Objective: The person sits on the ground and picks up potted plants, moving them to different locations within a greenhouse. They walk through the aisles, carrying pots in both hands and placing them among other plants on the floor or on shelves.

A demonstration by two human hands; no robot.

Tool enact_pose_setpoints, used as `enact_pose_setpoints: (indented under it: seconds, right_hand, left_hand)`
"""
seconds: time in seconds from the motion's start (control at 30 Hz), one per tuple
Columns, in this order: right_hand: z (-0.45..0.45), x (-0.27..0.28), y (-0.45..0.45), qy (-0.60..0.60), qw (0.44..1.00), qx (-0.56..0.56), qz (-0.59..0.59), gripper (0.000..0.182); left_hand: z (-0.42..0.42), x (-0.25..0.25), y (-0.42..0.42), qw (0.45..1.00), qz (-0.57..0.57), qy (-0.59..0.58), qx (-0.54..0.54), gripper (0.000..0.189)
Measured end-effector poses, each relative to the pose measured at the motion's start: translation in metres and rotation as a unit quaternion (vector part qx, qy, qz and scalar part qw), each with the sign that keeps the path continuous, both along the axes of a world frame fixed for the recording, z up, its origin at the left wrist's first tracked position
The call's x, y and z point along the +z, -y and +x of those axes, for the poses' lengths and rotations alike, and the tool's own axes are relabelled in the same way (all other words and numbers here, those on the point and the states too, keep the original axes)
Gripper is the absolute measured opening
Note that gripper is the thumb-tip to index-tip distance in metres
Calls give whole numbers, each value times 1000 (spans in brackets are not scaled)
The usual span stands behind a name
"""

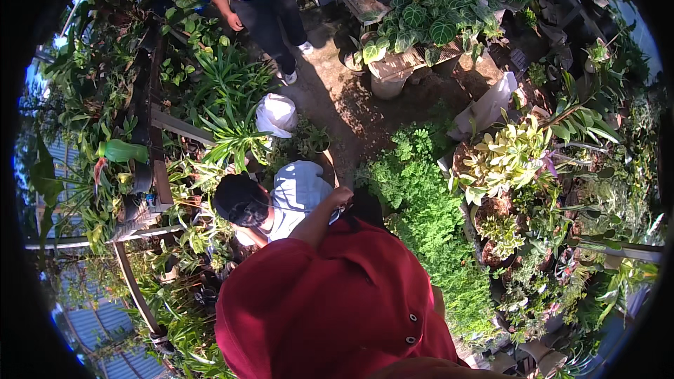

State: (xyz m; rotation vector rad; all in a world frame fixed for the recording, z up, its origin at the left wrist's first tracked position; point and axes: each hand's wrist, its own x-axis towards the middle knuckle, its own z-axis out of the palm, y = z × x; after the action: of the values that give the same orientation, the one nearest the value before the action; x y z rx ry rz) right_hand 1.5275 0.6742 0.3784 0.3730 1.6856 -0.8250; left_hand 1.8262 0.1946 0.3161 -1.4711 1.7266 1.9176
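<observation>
My left hand [342, 197] is held in front of my red shirt [326, 295], with its fingers curled. It is too small and shaded to tell whether anything is inside the fingers. Just left of it is the back of a person in a white top [300, 187] and a dark cap [237, 195], bent low beside the potted plants. Bright green feathery foliage [416, 205] grows to the right of my hand. My right hand is out of view; only a bit of skin shows at the right edge of my shirt.
Another person [258, 0] stands on the path [326, 73] ahead. A white sack [277, 115] sits by strappy-leaved plants. To the right are a wooden bench [392, 66] with broad-leaved plants and a yellow-green shrub [511, 152]. At left, a green plastic bottle [124, 151] lies near a shelf post.
</observation>
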Motion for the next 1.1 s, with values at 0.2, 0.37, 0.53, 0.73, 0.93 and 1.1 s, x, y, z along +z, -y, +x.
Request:
enact_pose_setpoints:
  seconds: [0.2,0.37,0.53,0.73,0.93,1.1]
  right_hand:
    - [3,10,109,-25,996,-83,-38,37]
    - [-10,48,224,-59,997,11,-52,34]
    - [-16,66,288,-98,985,-51,-131,34]
    - [9,15,240,-25,994,2,-103,37]
    - [2,17,207,-21,999,19,-17,37]
    - [-18,29,216,-31,999,27,-19,37]
  left_hand:
    - [-59,-27,137,974,-116,53,-187,25]
    - [-129,10,229,993,-93,-79,-12,17]
    - [-109,23,281,998,-61,3,22,16]
    - [-86,39,260,997,-47,62,-8,22]
    - [-54,20,205,995,18,73,-68,22]
    - [-2,-45,204,993,47,101,31,21]
